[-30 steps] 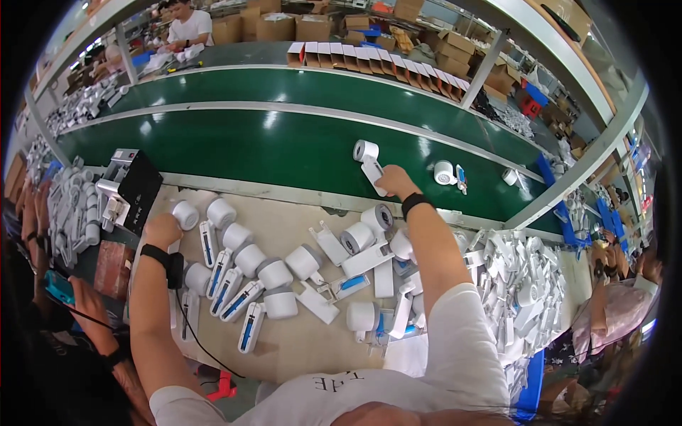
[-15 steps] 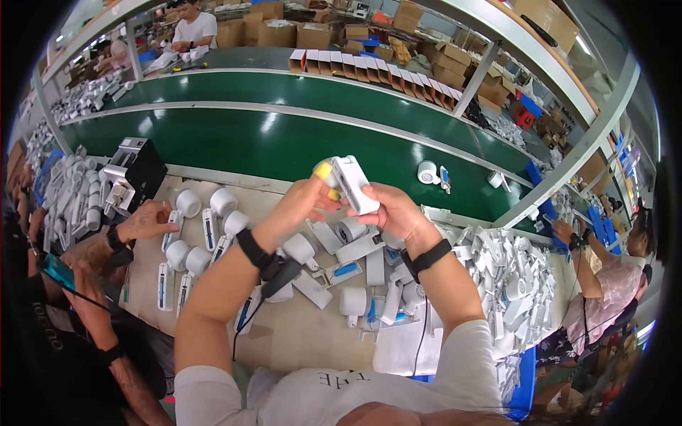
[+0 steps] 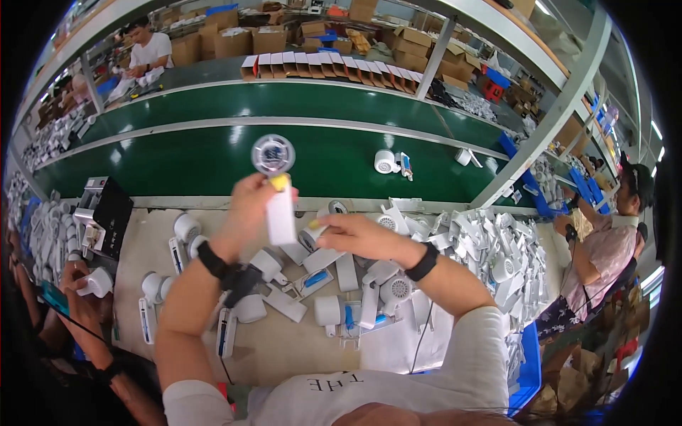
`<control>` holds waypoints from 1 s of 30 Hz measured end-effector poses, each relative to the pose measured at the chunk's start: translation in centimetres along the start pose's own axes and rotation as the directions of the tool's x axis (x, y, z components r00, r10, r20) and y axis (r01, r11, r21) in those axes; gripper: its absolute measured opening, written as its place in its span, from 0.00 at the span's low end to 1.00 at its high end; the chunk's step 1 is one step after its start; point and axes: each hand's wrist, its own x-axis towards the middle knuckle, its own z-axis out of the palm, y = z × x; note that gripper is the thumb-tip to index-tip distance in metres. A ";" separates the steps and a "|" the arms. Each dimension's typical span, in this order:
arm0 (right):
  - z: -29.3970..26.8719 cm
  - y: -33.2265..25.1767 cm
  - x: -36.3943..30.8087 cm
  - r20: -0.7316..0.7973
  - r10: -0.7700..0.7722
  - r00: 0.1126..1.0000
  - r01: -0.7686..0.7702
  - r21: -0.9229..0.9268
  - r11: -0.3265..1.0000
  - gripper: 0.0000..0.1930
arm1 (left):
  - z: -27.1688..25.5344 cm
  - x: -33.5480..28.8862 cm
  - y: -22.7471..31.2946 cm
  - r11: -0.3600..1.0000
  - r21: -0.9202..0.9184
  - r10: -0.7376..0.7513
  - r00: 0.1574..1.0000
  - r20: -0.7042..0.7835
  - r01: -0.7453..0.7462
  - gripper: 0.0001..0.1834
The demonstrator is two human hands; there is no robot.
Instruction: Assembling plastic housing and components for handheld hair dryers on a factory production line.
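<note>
A white handheld fan (image 3: 282, 219) is gripped in my left hand (image 3: 245, 213), its round grille head up over the green belt and its handle hanging down. Yellow covering shows on a fingertip against the fan's neck. My right hand (image 3: 352, 234) is apart from that fan, fingers stretched leftward and a yellow-covered tip showing. It hovers over the loose fan parts, close to a round white fan head (image 3: 310, 238); whether it touches this is unclear. Below lie several half-open fan bodies, one showing a blue battery (image 3: 315, 278).
Piled white casings (image 3: 508, 263) lie to the right above a blue bin (image 3: 527, 369). A black-and-silver machine (image 3: 103, 216) stands at left. Fan parts (image 3: 386, 162) rest on the green belt (image 3: 320, 167). A co-worker's hand at left holds a white fan head (image 3: 98, 282); another person (image 3: 604, 248) sits at right.
My hands have parted: the left has carried the fan leftward and turned its round head up, while the right has let go and dropped toward the loose parts. The view has shifted slightly right.
</note>
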 end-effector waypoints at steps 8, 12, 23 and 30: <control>-15.4 3.6 1.9 -0.290 -0.001 0.957 -0.248 -0.821 0.514 0.16 | -20.5 -3.2 5.2 0.897 0.353 -0.116 0.913 -0.390 0.265 0.09; -19.3 9.4 2.7 -0.543 0.010 0.840 -0.442 -0.674 0.592 0.31 | -23.4 -6.0 4.1 0.946 0.199 -0.159 0.902 -0.403 0.255 0.15; -20.5 15.4 9.6 -0.439 -0.167 0.883 -0.294 -0.794 0.532 0.37 | -32.2 -11.1 -0.6 0.280 0.946 -0.006 0.985 -0.171 0.166 0.22; -20.0 15.8 9.8 -0.587 -0.021 0.809 -0.496 -0.703 0.510 0.33 | -27.4 -7.3 0.5 0.362 0.740 -0.352 0.818 -0.455 0.567 0.24</control>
